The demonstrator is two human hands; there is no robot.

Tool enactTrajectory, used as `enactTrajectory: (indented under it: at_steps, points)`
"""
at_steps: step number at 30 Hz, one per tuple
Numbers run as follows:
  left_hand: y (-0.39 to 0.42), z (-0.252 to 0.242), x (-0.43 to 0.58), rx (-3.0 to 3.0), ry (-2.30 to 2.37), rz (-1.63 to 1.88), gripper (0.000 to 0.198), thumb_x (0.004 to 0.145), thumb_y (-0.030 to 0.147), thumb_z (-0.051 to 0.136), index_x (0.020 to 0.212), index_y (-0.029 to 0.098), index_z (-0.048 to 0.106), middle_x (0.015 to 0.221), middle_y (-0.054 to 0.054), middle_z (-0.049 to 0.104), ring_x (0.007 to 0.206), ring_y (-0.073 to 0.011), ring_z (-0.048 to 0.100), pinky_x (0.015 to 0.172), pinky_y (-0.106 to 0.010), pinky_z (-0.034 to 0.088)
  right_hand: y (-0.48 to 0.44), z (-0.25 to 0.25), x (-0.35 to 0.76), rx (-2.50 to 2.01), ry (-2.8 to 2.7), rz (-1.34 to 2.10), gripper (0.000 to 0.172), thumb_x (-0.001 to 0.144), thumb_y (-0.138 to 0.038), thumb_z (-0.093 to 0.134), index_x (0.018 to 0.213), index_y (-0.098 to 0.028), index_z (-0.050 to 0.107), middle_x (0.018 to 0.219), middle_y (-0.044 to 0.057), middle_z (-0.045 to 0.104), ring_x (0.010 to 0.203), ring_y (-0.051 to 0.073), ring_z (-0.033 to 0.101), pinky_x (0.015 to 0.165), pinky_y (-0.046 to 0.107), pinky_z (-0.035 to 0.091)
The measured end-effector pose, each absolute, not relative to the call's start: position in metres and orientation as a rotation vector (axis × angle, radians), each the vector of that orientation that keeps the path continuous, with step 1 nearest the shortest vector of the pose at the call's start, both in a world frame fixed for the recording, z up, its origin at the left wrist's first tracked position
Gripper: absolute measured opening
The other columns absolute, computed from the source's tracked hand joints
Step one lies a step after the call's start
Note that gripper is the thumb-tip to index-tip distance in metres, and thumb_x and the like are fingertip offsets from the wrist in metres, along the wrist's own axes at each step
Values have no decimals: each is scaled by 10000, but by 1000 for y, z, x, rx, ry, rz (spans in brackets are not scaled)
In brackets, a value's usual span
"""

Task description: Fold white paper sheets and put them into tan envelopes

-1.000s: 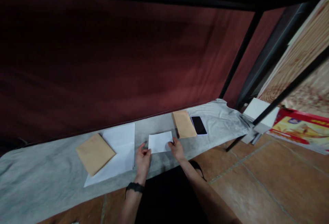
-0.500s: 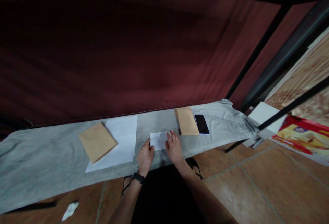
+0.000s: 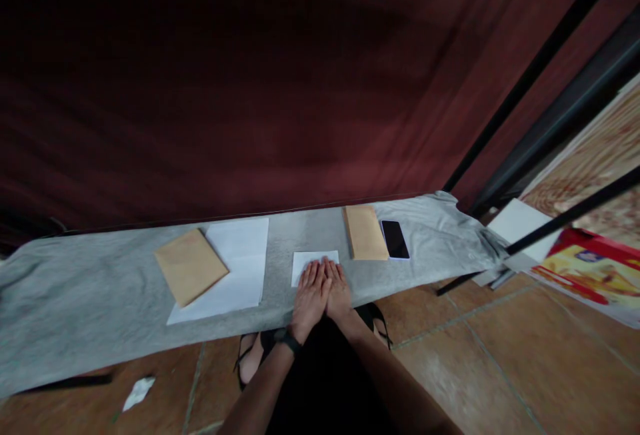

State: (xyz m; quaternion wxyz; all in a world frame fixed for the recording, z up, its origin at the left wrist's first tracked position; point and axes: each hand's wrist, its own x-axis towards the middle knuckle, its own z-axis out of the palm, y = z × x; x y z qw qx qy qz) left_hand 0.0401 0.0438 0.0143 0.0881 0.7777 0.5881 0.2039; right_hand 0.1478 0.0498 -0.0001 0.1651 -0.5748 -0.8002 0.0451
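Left hand [image 3: 310, 296] and right hand [image 3: 339, 295] lie open, grasping nothing — apparently pressing white paper [image 3: 302, 264] flat inside the desk's [image 3: 303, 230] near edge.

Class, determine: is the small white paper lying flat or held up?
Flat: the small white paper rests on the grey cloth, left hand and right hand laid over its near edge.

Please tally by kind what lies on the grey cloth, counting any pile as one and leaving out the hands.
Brown packets: 2
Large white paper: 1
Small white paper, partly covered by the left hand and right hand: 1
Phone: 1
Total: 5
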Motion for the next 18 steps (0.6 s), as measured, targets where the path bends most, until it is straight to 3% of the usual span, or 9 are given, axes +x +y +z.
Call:
enactTrajectory:
  at_steps: [6, 14, 18]
  points:
    - [41, 3, 25, 2301, 1911, 480, 627, 995, 446, 315, 1513, 96, 358, 1570, -157, 374, 1483, -252, 291, 1214, -445, 249, 48, -2, 159, -1643, -2221, 81, 509, 1004, -221, 400, 1507, -138, 395, 1561, 121, 374, 1448, 252, 353, 1195, 451, 247]
    - [33, -1, 21, 2284, 2068, 469, 605, 974, 351, 347, 1499, 51, 357, 1572, -193, 352, 1497, -269, 248, 1212, -457, 240, 38, -2, 184, -1751, -2051, 12, 482, 1019, -258, 390, 1466, -88, 449, 1509, 148, 459, 1417, 268, 398, 1176, 463, 275]
    - [32, -3, 28, 2267, 2135, 498, 591, 965, 295, 340, 1486, 18, 369, 1560, -216, 362, 1484, -282, 279, 1210, -455, 244, 40, 6, 176, -1797, -1985, 33, 491, 1003, -246, 406, 1444, -38, 467, 1533, 180, 412, 1442, 285, 351, 1181, 463, 275]
